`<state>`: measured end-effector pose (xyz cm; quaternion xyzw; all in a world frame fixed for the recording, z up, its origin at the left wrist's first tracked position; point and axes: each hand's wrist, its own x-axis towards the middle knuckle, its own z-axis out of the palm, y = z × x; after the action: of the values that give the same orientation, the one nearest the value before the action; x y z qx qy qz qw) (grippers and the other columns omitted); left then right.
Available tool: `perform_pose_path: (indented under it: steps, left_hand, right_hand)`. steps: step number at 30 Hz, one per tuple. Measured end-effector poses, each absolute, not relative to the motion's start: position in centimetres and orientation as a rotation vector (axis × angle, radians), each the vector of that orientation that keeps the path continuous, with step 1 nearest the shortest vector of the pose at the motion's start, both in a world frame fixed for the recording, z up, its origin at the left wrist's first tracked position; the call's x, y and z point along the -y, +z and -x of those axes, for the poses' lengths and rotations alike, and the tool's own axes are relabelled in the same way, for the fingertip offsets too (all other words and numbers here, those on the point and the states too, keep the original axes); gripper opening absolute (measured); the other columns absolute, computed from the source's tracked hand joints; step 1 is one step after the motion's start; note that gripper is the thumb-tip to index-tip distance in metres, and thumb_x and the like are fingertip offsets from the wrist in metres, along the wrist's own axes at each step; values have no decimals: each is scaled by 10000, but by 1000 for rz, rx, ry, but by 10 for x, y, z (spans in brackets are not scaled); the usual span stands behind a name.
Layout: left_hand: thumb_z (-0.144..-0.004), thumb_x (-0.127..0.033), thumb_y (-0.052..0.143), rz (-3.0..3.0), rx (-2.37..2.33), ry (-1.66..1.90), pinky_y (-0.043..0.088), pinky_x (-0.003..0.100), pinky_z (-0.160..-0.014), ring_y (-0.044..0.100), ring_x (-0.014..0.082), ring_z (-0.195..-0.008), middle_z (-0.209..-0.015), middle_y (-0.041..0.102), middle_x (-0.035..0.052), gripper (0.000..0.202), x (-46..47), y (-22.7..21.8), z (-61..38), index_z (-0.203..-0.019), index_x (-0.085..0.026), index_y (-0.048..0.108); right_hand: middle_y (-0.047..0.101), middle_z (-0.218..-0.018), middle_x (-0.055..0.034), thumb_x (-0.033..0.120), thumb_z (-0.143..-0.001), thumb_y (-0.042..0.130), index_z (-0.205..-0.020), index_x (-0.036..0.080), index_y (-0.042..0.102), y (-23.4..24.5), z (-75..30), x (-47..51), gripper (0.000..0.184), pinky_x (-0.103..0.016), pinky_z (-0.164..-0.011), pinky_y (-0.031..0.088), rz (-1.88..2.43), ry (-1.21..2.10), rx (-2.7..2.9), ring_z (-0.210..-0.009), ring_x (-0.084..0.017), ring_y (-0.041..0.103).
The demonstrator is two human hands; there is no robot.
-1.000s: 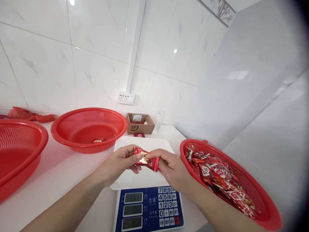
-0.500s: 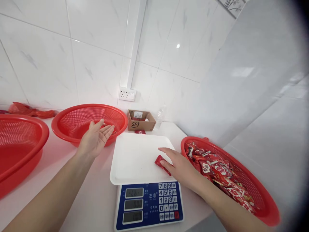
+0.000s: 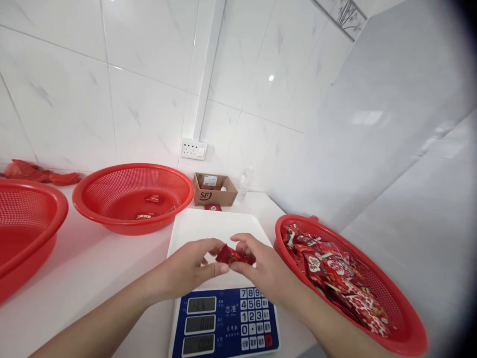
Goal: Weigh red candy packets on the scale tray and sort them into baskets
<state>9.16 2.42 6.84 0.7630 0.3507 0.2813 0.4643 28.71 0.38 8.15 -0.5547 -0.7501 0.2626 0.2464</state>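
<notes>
Over the white pan (image 3: 186,226) of a digital weighing scale (image 3: 233,323), a small shiny red wrapped snack packet (image 3: 231,255) is between my two hands. My right hand (image 3: 263,266) grips its right end with thumb and fingers. At its left end, my left hand (image 3: 194,266) has curled fingers and a thumb at the wrapper; the exact contact of its fingertips is partly hidden. Beside the scale on the right, a red basket (image 3: 406,298) is heaped with red snack packets (image 3: 337,266). Behind to the left, another red basket (image 3: 112,186) has several packets on its bottom.
A third red basket (image 3: 33,238) stands at the left edge. Behind the scale are a small cardboard box (image 3: 214,198), a red packet (image 3: 213,208) and a clear plastic bottle (image 3: 244,184). Red bags (image 3: 28,171) lie along the tiled wall, below a power socket (image 3: 194,148).
My left hand has moved from over the left rear basket to the packet above the scale. My right hand has lifted the packet and shifted slightly left, towards it.
</notes>
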Motion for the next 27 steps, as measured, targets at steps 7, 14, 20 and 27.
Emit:
perform_pose_path:
  steps: [7,14,20,27]
  left_hand:
    - [-849,-350,511,-1755,-988,964,414,236,-555,520,116,-593,-654,581,-18,221,-32,75,-82,-707,-184,544]
    - [-853,-258,570,-858,-965,1590,536,290,-744,664,149,-821,-1005,653,47,411,-79,75,-37,-1227,-236,402]
    - [-836,-230,613,-874,-897,1499,544,316,-843,650,180,-987,-1271,563,88,899,-72,78,-44,-1456,-290,-35]
    - [-832,-313,619,-1092,-916,1289,554,299,-784,662,165,-903,-1242,594,90,842,-58,74,-63,-1461,-279,61]
  right_hand:
    - [602,-1021,-18,297,-823,565,-1203,282,474,88,-290,9,391,-328,-766,467,1416,726,2032,-835,-162,577]
    - [599,-1138,-82,387,-856,485,-1276,240,439,87,-357,13,448,-410,-857,475,1742,492,1894,-996,-229,577]
    - [496,-1346,-69,368,-857,424,-1301,241,455,76,-429,15,463,-441,-1010,391,2158,393,1810,-1204,-272,486]
    - [274,-1491,-51,292,-802,484,-1433,207,280,61,-453,11,669,-402,-1094,268,2313,523,2017,-1340,-257,299]
